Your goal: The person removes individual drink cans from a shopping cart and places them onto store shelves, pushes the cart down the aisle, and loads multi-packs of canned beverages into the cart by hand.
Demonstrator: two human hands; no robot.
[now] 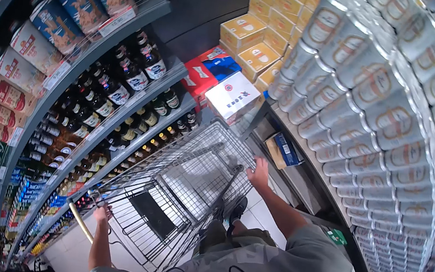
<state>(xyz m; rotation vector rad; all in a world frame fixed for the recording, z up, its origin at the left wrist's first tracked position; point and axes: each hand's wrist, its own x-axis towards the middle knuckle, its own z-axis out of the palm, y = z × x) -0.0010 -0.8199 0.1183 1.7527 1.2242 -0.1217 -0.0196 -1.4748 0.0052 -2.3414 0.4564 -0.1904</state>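
Observation:
A wire shopping cart (pixel 192 157) stands at an angle in front of me, and its basket looks bare inside. My left hand (pixel 102 213) is closed on the cart's frame, close to the yellowish handle bar (pixel 81 222). Further along, on the opposite side of the basket, my right hand (pixel 259 173) has its fingers curled over the wire rim. A dark panel (pixel 151 214) sits at the cart's child-seat end. Beyond the cart's far end lies a white printed carton (pixel 232 97), next to a red carton (pixel 199 75).
Shelves on the left hold bottles (pixel 124 84) and large cans (pixel 83 6). A tall stack of silver cans (pixel 367 101) rises on the right above a dark low shelf with a box (pixel 284 150). Yellow cartons (pixel 259 55) are piled at the back. White floor tiles (pixel 261 214) show beneath.

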